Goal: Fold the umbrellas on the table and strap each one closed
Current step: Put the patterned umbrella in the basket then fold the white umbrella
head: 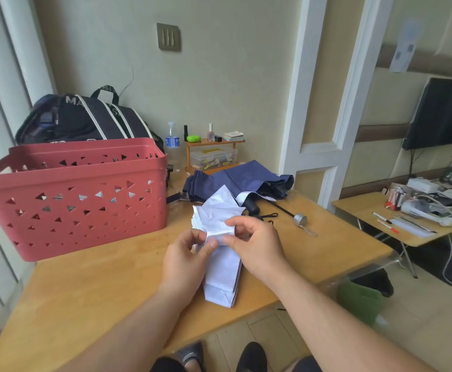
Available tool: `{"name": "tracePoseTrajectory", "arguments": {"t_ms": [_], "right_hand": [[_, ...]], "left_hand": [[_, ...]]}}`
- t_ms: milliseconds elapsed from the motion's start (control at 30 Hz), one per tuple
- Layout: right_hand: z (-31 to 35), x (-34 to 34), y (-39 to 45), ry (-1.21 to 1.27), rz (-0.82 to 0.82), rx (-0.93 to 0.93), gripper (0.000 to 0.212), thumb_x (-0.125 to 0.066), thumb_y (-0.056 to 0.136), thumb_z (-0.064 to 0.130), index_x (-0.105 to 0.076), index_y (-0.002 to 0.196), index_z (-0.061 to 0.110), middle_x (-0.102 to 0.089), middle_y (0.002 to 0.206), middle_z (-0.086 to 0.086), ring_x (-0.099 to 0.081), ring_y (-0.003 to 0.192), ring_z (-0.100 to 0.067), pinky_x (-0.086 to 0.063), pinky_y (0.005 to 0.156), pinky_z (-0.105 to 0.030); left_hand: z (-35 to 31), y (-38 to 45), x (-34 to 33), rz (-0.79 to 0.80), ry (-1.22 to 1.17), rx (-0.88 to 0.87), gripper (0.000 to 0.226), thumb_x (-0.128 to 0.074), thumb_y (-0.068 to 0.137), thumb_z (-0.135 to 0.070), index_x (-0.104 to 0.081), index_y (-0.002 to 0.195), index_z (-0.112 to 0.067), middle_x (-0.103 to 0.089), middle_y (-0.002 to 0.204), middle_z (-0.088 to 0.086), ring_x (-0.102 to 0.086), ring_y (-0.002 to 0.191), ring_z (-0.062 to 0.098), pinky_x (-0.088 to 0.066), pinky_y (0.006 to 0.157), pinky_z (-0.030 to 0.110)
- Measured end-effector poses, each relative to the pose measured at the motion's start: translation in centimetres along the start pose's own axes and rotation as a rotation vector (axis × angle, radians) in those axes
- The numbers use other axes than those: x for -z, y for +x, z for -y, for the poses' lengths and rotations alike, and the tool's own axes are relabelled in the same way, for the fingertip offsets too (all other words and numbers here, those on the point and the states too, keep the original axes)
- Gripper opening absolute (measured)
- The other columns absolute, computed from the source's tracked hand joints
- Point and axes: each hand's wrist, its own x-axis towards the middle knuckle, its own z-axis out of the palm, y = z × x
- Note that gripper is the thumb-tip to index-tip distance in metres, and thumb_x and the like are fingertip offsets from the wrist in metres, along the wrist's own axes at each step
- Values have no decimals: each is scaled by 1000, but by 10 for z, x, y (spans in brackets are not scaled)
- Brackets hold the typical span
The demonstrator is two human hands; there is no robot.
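Near the middle of the wooden worktop [85,285], in the single head view, lies a collapsed white fabric umbrella [223,267], its canopy gathered into pleats that run from the near edge of the worktop toward the far side, where the cloth spreads out crumpled. The left hand [184,260] pinches a fold of that white cloth between thumb and curled fingers, and the right hand [257,245] pinches the same bunch just beside it from the right, fingertips of both hands nearly meeting over the fabric. Just beyond the white umbrella, touching its far end, lies a navy blue fabric umbrella [235,182], loosely collapsed and unstrapped, with its black handle [253,205] pointing near and a thin black shaft running right to a round silver cap [300,219]. On the left of the worktop stands a red plastic basket with triangular cut-outs [80,200], and behind it a black backpack with white stripes [85,119] leans by the wall. Further along the far edge stand a clear plastic water bottle [172,143] and a small wooden shelf [214,146] carrying little bottles, a green case and a clear box. At far right, well apart, a second low table [375,210] holds pens and clutter beneath a dark wall-mounted screen [442,114].
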Motion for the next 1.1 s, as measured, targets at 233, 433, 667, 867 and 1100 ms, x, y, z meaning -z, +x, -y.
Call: {"name": "tracePoseTrajectory", "arguments": {"t_ms": [233, 433, 667, 867, 1100], "right_hand": [[-6, -7, -25, 0, -59, 9, 32, -80, 86, 10, -74, 92, 41, -72, 88, 5, -66, 83, -12, -58, 81, -28], [4, -3, -27, -22, -42, 40, 30, -78, 87, 10, -74, 98, 38, -73, 97, 9, -65, 93, -10, -55, 86, -27], [5, -1, -28, 13, 38, -22, 38, -83, 85, 13, -73, 115, 34, -70, 105, 12, -62, 93, -6, -54, 90, -22], [6, -6, -26, 85, -2, -27, 29, -78, 87, 7, -75, 99, 33, -71, 97, -10, -57, 81, -4, -55, 84, -28], [6, -10, -31, 70, 40, -6, 24, -81, 87, 7, -77, 95, 29, -70, 92, -3, -54, 76, 3, -48, 76, -14]], "left_hand": [[-5, -14, 3, 22, 139, -152, 45, -88, 82, -24, -56, 107, -43, -68, 94, -14, -61, 95, -2, -41, 80, 8], [-7, -17, 6, 28, 175, -186, 41, -85, 84, -22, -59, 107, -44, -68, 85, -11, -62, 87, 3, -41, 74, 9], [-6, -18, 7, 49, 213, -207, 45, -81, 88, -18, -64, 109, -54, -71, 88, -19, -64, 92, -5, -39, 78, 3], [-4, -19, 8, 131, 186, -184, 48, -74, 92, -19, -62, 126, -52, -72, 92, -13, -64, 94, -1, -42, 79, 9], [-5, -18, 6, 75, 36, -145, 26, -68, 98, -37, -61, 118, -51, -72, 89, -19, -64, 80, 4, -48, 77, 28]]}}
